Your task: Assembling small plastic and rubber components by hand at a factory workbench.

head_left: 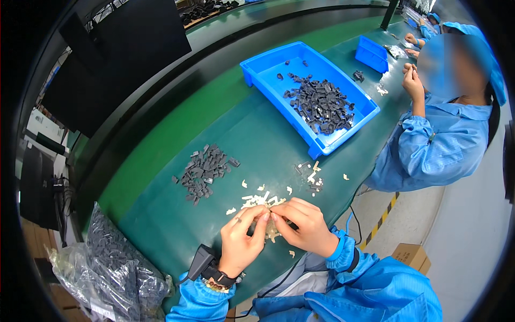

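Meeting at lower centre, the left grip (pixel 244 241) and right grip (pixel 307 225) are pinched together on a small part (pixel 270 212), mostly hidden by the fingers. Cream pieces (pixel 261 199) lie around this point. Bare bench (pixel 244 129) opens between the dark pieces (pixel 205 169), centre left, and the blue tray (pixel 268 80), upper centre; its near edge runs just below the right grip.

The person wears a light blue work garment (pixel 375 292), with loose and wrinkled sleeves (pixel 201 303). On the left wrist (pixel 232 264) there are a black strap (pixel 222 277), a black box-shaped device (pixel 201 262) and a bracelet of small beads (pixel 215 288). Around the right wrist (pixel 328 246) goes a brighter blue band (pixel 337 245), and a black band (pixel 354 258) encircles the sleeve.
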The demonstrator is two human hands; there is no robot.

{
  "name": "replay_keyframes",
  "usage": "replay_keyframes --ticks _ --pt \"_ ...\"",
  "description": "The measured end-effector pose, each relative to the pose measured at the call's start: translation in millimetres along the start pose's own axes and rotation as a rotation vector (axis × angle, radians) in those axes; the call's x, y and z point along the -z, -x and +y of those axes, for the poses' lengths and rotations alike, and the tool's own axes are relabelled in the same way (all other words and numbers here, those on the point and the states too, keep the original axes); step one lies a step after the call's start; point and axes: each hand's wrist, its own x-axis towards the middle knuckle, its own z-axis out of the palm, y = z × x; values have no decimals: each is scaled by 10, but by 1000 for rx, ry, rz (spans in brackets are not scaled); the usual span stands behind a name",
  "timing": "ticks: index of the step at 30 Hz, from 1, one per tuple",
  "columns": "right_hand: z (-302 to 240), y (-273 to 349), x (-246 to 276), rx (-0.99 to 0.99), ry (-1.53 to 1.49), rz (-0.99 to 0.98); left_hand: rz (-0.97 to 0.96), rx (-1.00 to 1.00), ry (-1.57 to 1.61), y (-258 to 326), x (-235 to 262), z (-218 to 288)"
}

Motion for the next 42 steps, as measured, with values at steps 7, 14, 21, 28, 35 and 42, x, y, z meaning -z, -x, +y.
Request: replay_keyframes --ticks 7,14,21,28,35,42 --pt "-8 2 71 -230 -61 -13 -13 -50 -24 -12 -1 14" --pt "44 -35 67 -328 -229 -50 83 -10 156 -63 57 -36" --pt "68 -46 151 -373 -400 -75 24 -124 19 -93 70 29" --pt "119 -43 200 -389 -454 -165 3 -161 -2 -101 78 23" --pt "98 0 205 -373 -457 -136 -32 -77 179 -92 49 -63" --pt "136 2 205 -282 -421 -113 -26 -3 310 -64 19 -75"
